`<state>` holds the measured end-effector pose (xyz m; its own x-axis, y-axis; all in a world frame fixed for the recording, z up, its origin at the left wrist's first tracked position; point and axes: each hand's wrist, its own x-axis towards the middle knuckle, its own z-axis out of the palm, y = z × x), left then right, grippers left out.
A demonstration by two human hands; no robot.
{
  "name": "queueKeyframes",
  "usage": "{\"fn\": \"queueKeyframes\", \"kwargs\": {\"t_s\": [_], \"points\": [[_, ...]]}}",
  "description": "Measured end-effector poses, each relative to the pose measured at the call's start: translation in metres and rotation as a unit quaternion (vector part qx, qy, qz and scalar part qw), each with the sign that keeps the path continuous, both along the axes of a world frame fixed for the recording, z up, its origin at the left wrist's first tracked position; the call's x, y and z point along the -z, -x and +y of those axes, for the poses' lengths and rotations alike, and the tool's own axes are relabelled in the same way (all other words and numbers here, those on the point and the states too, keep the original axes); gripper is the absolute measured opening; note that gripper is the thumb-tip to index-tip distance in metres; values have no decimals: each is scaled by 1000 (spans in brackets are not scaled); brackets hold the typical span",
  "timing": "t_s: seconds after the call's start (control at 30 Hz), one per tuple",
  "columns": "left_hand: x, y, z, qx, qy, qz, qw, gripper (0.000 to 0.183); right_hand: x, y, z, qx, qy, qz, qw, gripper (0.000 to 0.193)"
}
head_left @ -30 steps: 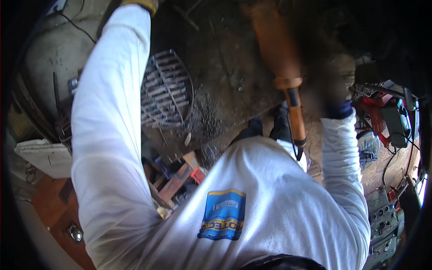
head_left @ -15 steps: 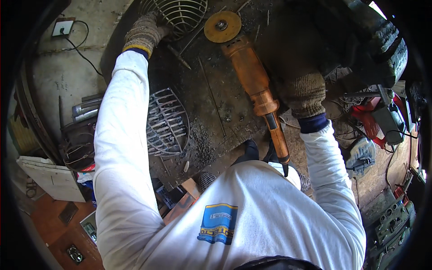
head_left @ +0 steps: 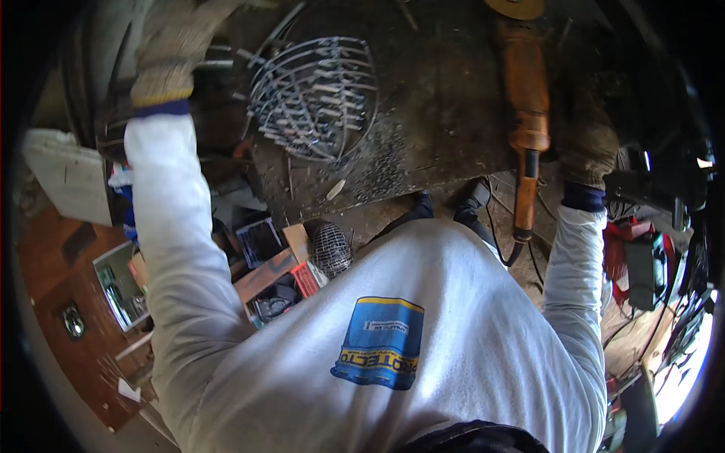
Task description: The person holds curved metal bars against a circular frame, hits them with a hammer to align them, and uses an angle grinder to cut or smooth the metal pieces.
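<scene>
My left hand, in a knitted work glove with a yellow cuff edge, is raised at the upper left. Motion smears its fingers, so any grip is unreadable. To its right, a curved metal grille of bars and short rods lies on the dark worktable. An orange angle grinder rests farther right, its yellowish disc cut by the top edge of the view and its cord hanging at the near end. Beside the grinder, my gloved right hand sits in deep shadow with its fingers hidden.
Dark grit and a small pale piece lie near the worktable's front edge. Below it are a round wire cage and a red crate. A white board leans at left; a red machine stands at right.
The view has shifted, so the grille and grinder appear higher and farther right. My left hand has moved leftward from the round wire basket, which has left the view.
</scene>
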<state>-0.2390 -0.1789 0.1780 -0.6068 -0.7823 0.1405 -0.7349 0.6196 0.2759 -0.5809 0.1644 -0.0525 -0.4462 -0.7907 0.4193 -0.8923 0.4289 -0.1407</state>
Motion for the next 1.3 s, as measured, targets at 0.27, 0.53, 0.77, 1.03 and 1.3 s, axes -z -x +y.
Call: {"fn": "queueKeyframes", "kwargs": {"t_s": [0.27, 0.53, 0.77, 1.03, 1.3], "points": [[27, -213, 174, -165, -7, 159, 973, 65, -19, -10, -9, 27, -93, -148, 984, 52], [109, -313, 229, -218, 135, -58, 965, 61, -27, -5, -12, 5, -53, -189, 981, 50], [147, -322, 242, -193, 97, -35, 976, 61, -10, 51, 6, 4, 95, -217, 972, 47], [133, -313, 226, -212, 49, -66, 974, 66, -51, -4, 2, -11, 172, -399, 900, 41], [131, -310, 198, -186, 49, -116, 975, 70, -63, -49, -1, -81, 185, -393, 897, 34]]}}
